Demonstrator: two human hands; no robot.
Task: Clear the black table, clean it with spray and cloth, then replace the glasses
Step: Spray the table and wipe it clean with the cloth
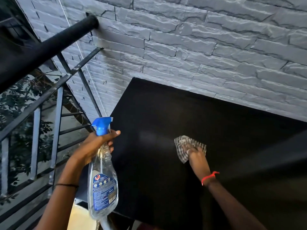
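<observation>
Fingers of the left hand (98, 143) curl around the neck of a clear plastic spray bottle with a blue trigger head (103, 188), holding it roughly upright at the left edge of the matte black table (166, 105). Near the tabletop's middle, the right hand (194, 154) presses a crumpled grey-and-white checked cloth (182, 141) down, fingers laid loosely over it. A grey stone-textured wall (199, 47) meets the table's far edge.
</observation>
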